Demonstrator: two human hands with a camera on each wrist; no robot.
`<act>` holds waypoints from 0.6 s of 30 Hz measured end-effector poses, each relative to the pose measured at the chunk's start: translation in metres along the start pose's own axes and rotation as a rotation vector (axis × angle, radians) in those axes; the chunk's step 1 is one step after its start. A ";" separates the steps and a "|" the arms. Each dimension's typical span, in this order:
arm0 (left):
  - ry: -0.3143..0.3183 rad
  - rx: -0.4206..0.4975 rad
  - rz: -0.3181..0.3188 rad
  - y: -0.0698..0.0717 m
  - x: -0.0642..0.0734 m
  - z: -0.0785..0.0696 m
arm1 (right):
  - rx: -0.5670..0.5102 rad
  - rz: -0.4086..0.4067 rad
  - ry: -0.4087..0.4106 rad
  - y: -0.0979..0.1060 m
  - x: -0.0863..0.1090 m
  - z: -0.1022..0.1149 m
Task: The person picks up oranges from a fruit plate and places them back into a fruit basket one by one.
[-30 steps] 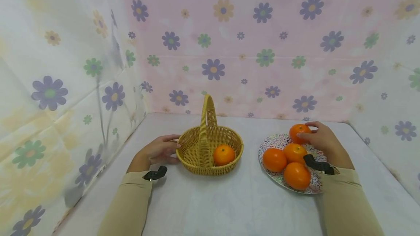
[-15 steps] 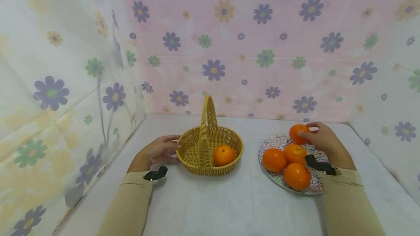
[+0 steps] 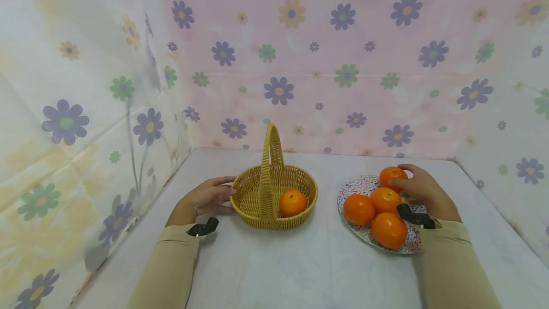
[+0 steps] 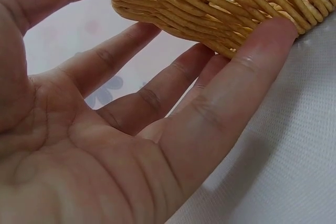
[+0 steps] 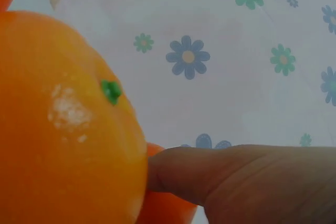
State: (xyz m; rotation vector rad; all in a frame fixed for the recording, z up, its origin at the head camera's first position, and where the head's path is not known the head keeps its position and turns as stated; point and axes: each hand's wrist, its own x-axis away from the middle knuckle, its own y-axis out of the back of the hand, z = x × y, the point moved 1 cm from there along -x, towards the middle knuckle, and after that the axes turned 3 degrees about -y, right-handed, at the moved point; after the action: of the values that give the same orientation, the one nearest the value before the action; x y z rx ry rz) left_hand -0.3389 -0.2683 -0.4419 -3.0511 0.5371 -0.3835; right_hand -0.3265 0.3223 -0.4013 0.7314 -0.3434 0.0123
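A yellow woven basket (image 3: 274, 223) with a tall handle stands on the table, one orange (image 3: 293, 203) lying in its right half. My left hand (image 3: 210, 197) is at the basket's left end. In the left wrist view, its fingertips touch the woven wall (image 4: 220, 9), with the fingers spread and only slightly bent. On the right, a speckled plate (image 3: 358, 185) holds several oranges. My right hand (image 3: 422, 187) pinches the rearmost orange (image 3: 391, 177) between thumb and fingers. A nearer orange (image 5: 63, 114) with a green stem end partly covers that grip in the right wrist view.
Beside the gripped one, other oranges sit close together on the plate: a left one (image 3: 359, 210), a middle one (image 3: 385, 200) and a front one (image 3: 389, 231). A flowered cloth wall (image 3: 317, 61) rises behind the white table (image 3: 283, 271), with more cloth at both sides.
My right hand and the rearmost orange have shifted slightly toward me and to the right. The left hand and the basket stay where they were.
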 end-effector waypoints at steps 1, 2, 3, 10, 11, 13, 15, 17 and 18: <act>0.002 0.003 0.000 0.000 0.000 0.000 | 0.007 -0.006 0.000 0.000 -0.001 -0.001; 0.003 0.006 0.001 0.000 0.000 0.000 | 0.023 -0.021 0.005 0.000 -0.002 -0.002; 0.005 0.010 0.000 0.000 -0.001 0.000 | 0.038 -0.043 0.006 0.000 -0.002 -0.002; 0.002 0.023 0.000 0.000 0.000 0.000 | 0.064 -0.112 0.048 0.006 0.003 0.005; 0.000 0.025 0.003 0.000 0.000 0.000 | 0.062 -0.116 0.061 0.007 0.005 0.008; -0.004 0.027 0.009 0.000 0.000 0.000 | 0.058 -0.123 0.085 0.008 0.009 0.012; -0.003 0.031 0.014 0.000 0.000 0.000 | 0.040 -0.126 0.101 0.009 0.013 0.016; -0.001 0.034 0.016 0.000 0.001 0.000 | 0.017 -0.127 0.114 0.010 0.017 0.021; 0.002 0.035 0.015 0.000 0.001 0.000 | 0.005 -0.130 0.117 0.010 0.018 0.023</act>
State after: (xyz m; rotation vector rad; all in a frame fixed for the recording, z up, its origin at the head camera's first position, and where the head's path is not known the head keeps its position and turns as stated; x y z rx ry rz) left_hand -0.3380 -0.2687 -0.4413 -3.0116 0.5471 -0.3916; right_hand -0.3173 0.3126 -0.3736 0.7534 -0.1835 -0.0669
